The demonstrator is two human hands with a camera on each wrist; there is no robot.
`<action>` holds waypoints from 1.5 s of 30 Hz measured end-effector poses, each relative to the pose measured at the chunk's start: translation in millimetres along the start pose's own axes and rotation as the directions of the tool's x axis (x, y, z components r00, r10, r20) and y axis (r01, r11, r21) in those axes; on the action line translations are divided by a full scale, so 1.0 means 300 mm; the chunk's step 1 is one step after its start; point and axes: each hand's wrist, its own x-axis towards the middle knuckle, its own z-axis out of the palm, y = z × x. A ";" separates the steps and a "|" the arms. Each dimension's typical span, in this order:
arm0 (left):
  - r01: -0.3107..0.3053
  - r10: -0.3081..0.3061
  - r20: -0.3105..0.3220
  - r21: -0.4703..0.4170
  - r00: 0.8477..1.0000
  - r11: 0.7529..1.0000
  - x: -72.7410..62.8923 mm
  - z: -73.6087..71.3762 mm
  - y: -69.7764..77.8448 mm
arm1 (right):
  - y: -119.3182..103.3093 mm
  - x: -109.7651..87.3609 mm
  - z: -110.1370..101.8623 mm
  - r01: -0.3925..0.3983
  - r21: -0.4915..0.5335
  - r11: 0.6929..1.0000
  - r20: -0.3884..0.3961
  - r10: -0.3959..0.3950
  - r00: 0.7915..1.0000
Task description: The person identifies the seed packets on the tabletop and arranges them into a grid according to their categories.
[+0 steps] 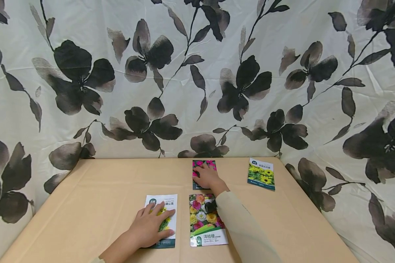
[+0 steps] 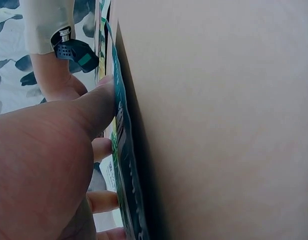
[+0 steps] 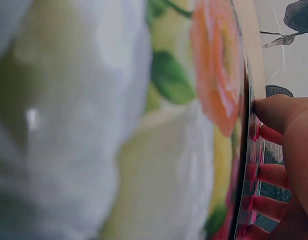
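Four flower-picture packets that look like seed packets lie on the tan table. My left hand (image 1: 148, 226) rests with spread fingers on the white packet (image 1: 172, 201) with yellow flowers, at the near left. In the left wrist view, its thumb and fingertips lie along the face of that packet (image 2: 122, 125). Further back, my right hand (image 1: 208, 177) lies over the pink-flowered packet (image 1: 196, 164), fingers extended onto it and covering its middle. Below the right wrist is the multicoloured rose-like packet (image 1: 200, 216), partly covered by the sleeve; it fills much of the right wrist view.
A packet with yellow daisy-like flowers (image 1: 261, 174) lies slightly tilted at the back right, near the table's (image 1: 118, 190) far edge. Behind the table hangs a white cloth (image 1: 197, 91) printed with dark flowers. A small dark device (image 2: 76, 52) sits at the right sleeve's cuff.
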 end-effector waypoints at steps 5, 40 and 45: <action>0.001 -0.001 -0.001 0.002 1.000 1.000 -0.003 -0.002 0.003 | -0.001 0.002 0.001 0.006 -0.003 1.000 0.005 -0.006 1.000; -0.004 0.004 -0.046 -0.006 0.999 1.000 0.020 0.030 0.010 | -0.054 0.023 0.011 -0.011 -0.002 1.000 0.013 0.011 1.000; -0.016 0.015 -0.063 -0.005 0.998 1.000 0.037 0.047 0.003 | -0.051 0.042 0.003 0.005 -0.017 1.000 0.020 -0.005 1.000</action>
